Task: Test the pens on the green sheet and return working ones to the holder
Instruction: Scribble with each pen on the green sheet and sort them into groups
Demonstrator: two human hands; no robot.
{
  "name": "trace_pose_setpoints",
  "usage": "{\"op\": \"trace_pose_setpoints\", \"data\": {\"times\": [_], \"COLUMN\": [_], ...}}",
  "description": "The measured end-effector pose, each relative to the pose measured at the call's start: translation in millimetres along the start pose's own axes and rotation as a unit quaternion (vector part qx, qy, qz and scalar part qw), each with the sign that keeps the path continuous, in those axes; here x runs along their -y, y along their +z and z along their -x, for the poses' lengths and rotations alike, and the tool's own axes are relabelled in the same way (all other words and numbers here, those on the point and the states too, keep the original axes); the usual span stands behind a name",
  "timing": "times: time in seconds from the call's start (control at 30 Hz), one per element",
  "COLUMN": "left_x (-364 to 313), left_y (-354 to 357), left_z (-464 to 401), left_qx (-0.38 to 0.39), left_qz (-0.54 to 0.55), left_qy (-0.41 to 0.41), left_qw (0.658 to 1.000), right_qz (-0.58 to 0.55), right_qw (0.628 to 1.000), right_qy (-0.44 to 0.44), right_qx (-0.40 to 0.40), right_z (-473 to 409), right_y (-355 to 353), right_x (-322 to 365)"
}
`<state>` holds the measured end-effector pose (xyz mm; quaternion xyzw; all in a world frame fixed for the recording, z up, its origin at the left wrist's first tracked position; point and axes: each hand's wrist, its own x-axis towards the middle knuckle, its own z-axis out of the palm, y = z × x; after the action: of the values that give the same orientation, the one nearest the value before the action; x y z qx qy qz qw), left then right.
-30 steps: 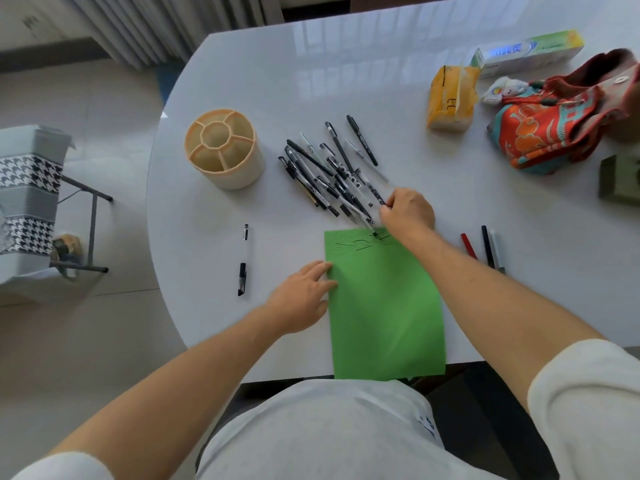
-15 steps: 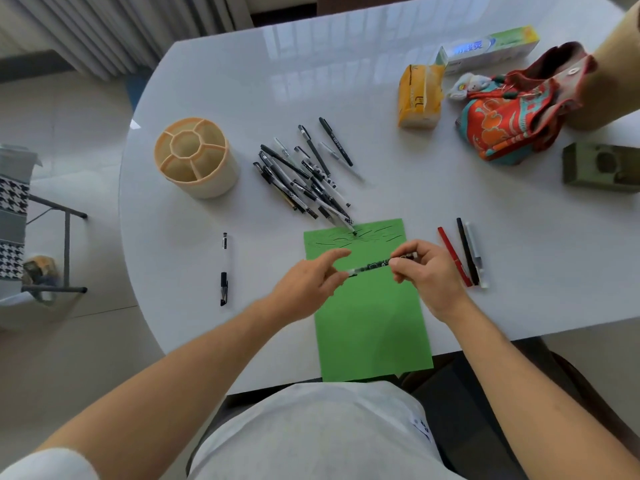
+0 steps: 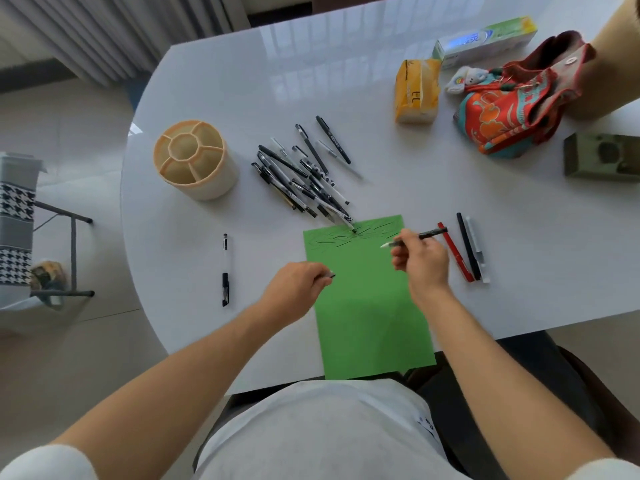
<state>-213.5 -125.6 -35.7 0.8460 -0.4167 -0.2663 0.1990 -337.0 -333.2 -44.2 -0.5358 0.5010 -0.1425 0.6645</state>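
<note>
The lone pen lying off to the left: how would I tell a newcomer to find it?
Start at the round beige pen holder on the white table. Look toward the table's near edge, left of the green sheet. The lone pen lies there apart from the pile, touching nothing.

the left hand (image 3: 297, 286) curls round something small and dark, almost all of it hidden inside the fingers; only a blurred tip shows, too little to say what it is. the right hand (image 3: 420, 258) covers the middle of the pen (image 3: 433, 233) it holds, so only the pale tip and the dark back end show. in the pile of pens (image 3: 304, 178) the barrels cross and cover each other and cannot be counted. the marks at the top of the green sheet (image 3: 367, 306) are too faint to read, and its near edge is hidden by the person's shirt. the print on the long box (image 3: 485, 41) is too small to read. the tan object (image 3: 613, 64) at the top right is cut off by the picture's edge.
</note>
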Motion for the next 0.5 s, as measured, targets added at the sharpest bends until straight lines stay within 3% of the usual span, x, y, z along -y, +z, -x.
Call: {"op": "trace_pose_setpoints", "data": {"times": [0.2, 0.5], "left_x": [18.4, 23.7], "left_y": [5.8, 25.3], "left_z": [4.5, 3.7], "left_qx": [-0.02, 0.048], "left_qz": [-0.045, -0.043], "left_qy": [0.039, 0.038], "left_qw": [0.998, 0.997], "right_qz": [0.14, 0.336], "right_qw": [0.985, 0.923], "right_qy": [-0.079, -0.173], "right_qx": [0.063, 0.072], "right_z": [-23.8, -23.7], "right_y": [-2.7, 17.3], "right_x": [-1.1, -20.7]}}
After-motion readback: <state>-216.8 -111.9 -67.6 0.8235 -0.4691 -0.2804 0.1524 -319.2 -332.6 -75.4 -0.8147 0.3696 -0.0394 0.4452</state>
